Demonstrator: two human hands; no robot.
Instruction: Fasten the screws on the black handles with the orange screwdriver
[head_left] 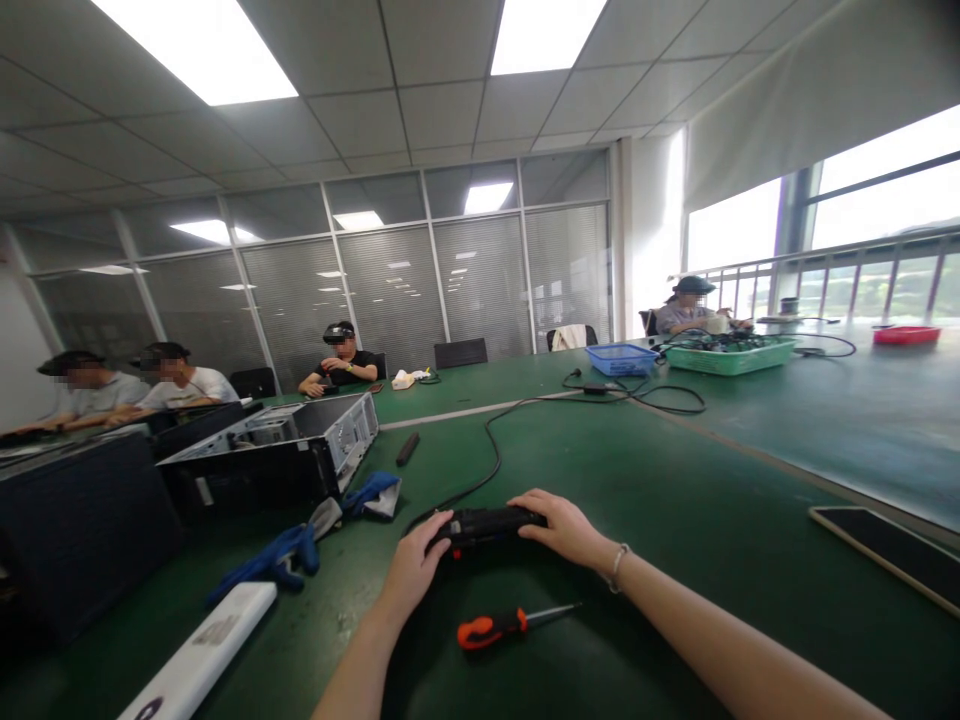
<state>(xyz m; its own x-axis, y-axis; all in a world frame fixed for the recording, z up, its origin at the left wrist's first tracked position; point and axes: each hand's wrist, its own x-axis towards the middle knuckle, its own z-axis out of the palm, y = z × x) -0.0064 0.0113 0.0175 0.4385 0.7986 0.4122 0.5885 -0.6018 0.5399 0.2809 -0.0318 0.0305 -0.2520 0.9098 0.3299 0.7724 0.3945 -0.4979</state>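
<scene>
- Green tabletop (615, 470) spreads beneath and around the fingers; four people sit beyond them, three far to the left and one far to the right.
- One black elongated device (491, 524), with one small red part at its near side, lies crosswise between the two hands.
- Left hand (412, 568): thumb and fingers pinch the device's left end, thumb on the near side.
- Right hand (564, 530): fingers curl over the right end, with the thumb pressed to the near side; one pale bracelet (618, 568) circles the wrist.
- One orange-and-black screwdriver (491, 629) lies nearer than the fingertips, between the forearms, its shaft aimed rightward.
- One black cord (496, 462) curves away from beside the left fingers.
- Left of the left fingers: two blue-and-grey gloves (373, 495), one open computer case (255, 490) past them, and one long white box (199, 655) nearer.
- Beyond the left fingers: one short black bar (408, 449).
- Far past the right fingers: three plastic containers, one blue basket (620, 362), one green basket (739, 361) heaped with dark cables, one red tray (906, 337).
- Well right of the right fingers: one dark flat panel (900, 550) with a pale edge.
</scene>
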